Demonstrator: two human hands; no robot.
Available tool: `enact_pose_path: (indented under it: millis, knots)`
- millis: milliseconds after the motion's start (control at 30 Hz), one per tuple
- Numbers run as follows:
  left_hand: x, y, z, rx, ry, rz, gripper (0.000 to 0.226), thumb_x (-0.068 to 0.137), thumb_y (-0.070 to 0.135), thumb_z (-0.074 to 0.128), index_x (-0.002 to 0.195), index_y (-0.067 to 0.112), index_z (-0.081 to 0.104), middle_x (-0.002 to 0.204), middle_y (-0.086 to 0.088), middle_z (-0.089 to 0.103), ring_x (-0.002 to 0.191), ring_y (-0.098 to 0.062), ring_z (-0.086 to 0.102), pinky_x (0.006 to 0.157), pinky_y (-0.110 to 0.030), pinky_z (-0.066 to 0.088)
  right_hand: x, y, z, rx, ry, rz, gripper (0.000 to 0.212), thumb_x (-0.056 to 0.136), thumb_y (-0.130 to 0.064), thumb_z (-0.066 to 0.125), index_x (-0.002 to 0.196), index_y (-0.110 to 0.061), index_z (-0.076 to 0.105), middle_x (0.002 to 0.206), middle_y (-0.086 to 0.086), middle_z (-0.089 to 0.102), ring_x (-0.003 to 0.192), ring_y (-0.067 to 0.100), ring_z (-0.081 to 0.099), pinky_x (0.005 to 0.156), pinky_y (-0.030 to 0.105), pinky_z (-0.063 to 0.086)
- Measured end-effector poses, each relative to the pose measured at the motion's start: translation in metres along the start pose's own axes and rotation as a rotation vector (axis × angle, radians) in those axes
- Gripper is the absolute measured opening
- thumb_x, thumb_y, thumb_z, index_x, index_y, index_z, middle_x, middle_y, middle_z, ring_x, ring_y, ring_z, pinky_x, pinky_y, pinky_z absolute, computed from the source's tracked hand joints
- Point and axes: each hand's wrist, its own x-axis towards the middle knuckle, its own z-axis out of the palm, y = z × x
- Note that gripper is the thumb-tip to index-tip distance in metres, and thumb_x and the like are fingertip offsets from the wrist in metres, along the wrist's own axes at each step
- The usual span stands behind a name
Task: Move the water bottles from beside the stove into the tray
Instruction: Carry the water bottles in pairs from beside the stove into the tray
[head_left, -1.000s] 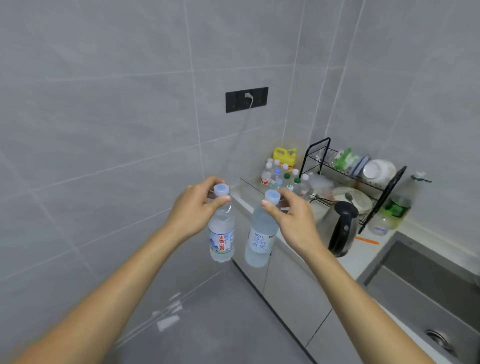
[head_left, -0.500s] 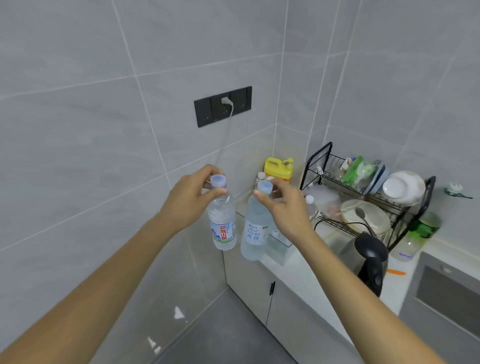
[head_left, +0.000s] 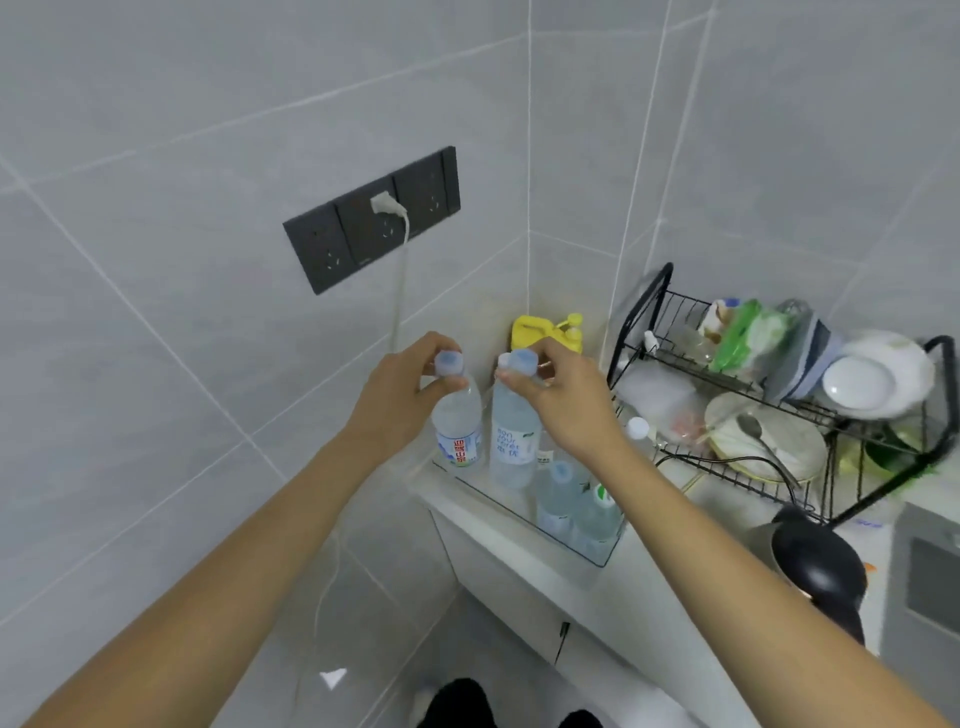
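Observation:
My left hand (head_left: 402, 402) grips a small water bottle (head_left: 457, 426) with a red-lettered label by its pale blue cap. My right hand (head_left: 566, 402) holds a taller water bottle (head_left: 511, 439) with a green-lettered label, also at the neck. Both bottles hang upright side by side over the left end of a clear tray (head_left: 597, 553) on the white counter. Whether their bases touch the tray floor I cannot tell. Several other bottles (head_left: 558, 493) stand in the tray under my right wrist.
A yellow jug (head_left: 540, 332) sits in the corner behind the bottles. A black dish rack (head_left: 779, 415) with plates stands to the right, and a black kettle (head_left: 815, 566) is in front of it. A dark socket strip (head_left: 371, 218) with a white cord is on the wall.
Both hands have carried the bottles forward and down, from out over the floor to above the tray's left end. The counter and tray have come closer in view.

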Motion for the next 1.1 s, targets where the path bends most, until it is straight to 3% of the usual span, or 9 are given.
enact_pose_path:
  millis: [100, 267, 333, 567, 700, 767, 867, 1000, 1100]
  knots:
    - [0.03, -0.022, 0.013, -0.019, -0.073, 0.023, 0.021, 0.094, 0.028, 0.075, 0.11, 0.029, 0.061, 0.106, 0.014, 0.074, 0.104, 0.001, 0.068, 0.096, -0.039, 0.054, 0.015, 0.013, 0.012, -0.062, 0.007, 0.068, 0.03, 0.089, -0.048, 0.076, 0.096, -0.022, 0.063, 0.092, -0.003, 0.07, 0.086, 0.021, 0.063, 0.072, 0.037, 0.047]
    - [0.064, -0.059, 0.035, -0.052, -0.189, 0.059, 0.026, 0.084, 0.038, 0.071, 0.106, 0.03, 0.06, 0.094, 0.006, 0.073, 0.094, -0.024, 0.07, 0.088, -0.048, 0.055, 0.022, 0.034, 0.035, -0.186, 0.076, 0.182, 0.033, 0.083, -0.053, 0.078, 0.094, -0.025, 0.064, 0.093, -0.004, 0.073, 0.089, 0.02, 0.066, 0.072, 0.036, 0.051]
    - [0.074, -0.074, 0.045, -0.077, -0.237, 0.077, 0.025, 0.082, 0.039, 0.069, 0.104, 0.032, 0.058, 0.091, 0.003, 0.072, 0.091, -0.028, 0.068, 0.085, -0.049, 0.055, 0.02, 0.043, 0.044, -0.214, 0.083, 0.231, 0.04, 0.08, -0.06, 0.074, 0.097, -0.026, 0.063, 0.094, -0.006, 0.072, 0.088, 0.018, 0.066, 0.074, 0.039, 0.055]
    - [0.082, -0.118, 0.091, -0.042, -0.383, 0.107, 0.021, 0.088, 0.029, 0.075, 0.1, 0.029, 0.058, 0.09, 0.006, 0.069, 0.085, -0.023, 0.064, 0.079, -0.041, 0.054, 0.008, 0.072, 0.07, -0.388, 0.067, 0.401, 0.048, 0.079, -0.06, 0.072, 0.094, -0.018, 0.056, 0.092, -0.001, 0.067, 0.085, 0.028, 0.065, 0.073, 0.047, 0.056]
    - [0.077, -0.134, 0.113, -0.033, -0.439, 0.124, 0.023, 0.087, 0.021, 0.077, 0.101, 0.026, 0.059, 0.094, 0.005, 0.067, 0.088, -0.024, 0.062, 0.077, -0.038, 0.052, 0.005, 0.079, 0.084, -0.54, -0.005, 0.437, 0.044, 0.085, -0.053, 0.076, 0.093, -0.021, 0.048, 0.101, 0.0, 0.064, 0.092, 0.029, 0.064, 0.072, 0.039, 0.049]
    - [0.073, -0.142, 0.121, -0.043, -0.457, 0.135, 0.024, 0.087, 0.017, 0.075, 0.103, 0.026, 0.059, 0.1, 0.002, 0.066, 0.092, -0.025, 0.062, 0.081, -0.04, 0.053, 0.003, 0.086, 0.09, -0.599, -0.038, 0.439, 0.043, 0.087, -0.057, 0.074, 0.101, -0.024, 0.05, 0.113, -0.001, 0.068, 0.102, 0.029, 0.065, 0.075, 0.036, 0.045]
    - [0.067, -0.15, 0.129, -0.067, -0.457, 0.119, 0.025, 0.088, 0.013, 0.073, 0.105, 0.025, 0.06, 0.101, 0.002, 0.067, 0.093, -0.022, 0.062, 0.077, -0.034, 0.05, -0.003, 0.095, 0.097, -0.654, -0.076, 0.456, 0.055, 0.088, -0.056, 0.073, 0.127, -0.021, 0.059, 0.135, -0.003, 0.066, 0.119, 0.028, 0.063, 0.085, 0.037, 0.047]
    - [0.063, -0.157, 0.135, -0.105, -0.467, 0.105, 0.018, 0.092, 0.013, 0.072, 0.103, 0.02, 0.059, 0.096, 0.004, 0.067, 0.086, -0.014, 0.059, 0.067, -0.017, 0.041, -0.007, 0.099, 0.107, -0.768, -0.142, 0.457, 0.049, 0.09, -0.05, 0.075, 0.114, -0.012, 0.057, 0.115, 0.008, 0.066, 0.104, 0.032, 0.065, 0.072, 0.034, 0.04]
    - [0.067, -0.158, 0.135, -0.077, -0.487, 0.124, 0.022, 0.09, 0.011, 0.074, 0.098, 0.021, 0.056, 0.093, 0.004, 0.064, 0.085, -0.016, 0.057, 0.068, -0.023, 0.041, -0.006, 0.099, 0.11, -0.794, -0.14, 0.432, 0.05, 0.089, -0.051, 0.075, 0.113, -0.011, 0.056, 0.113, 0.009, 0.065, 0.099, 0.033, 0.065, 0.07, 0.034, 0.039]
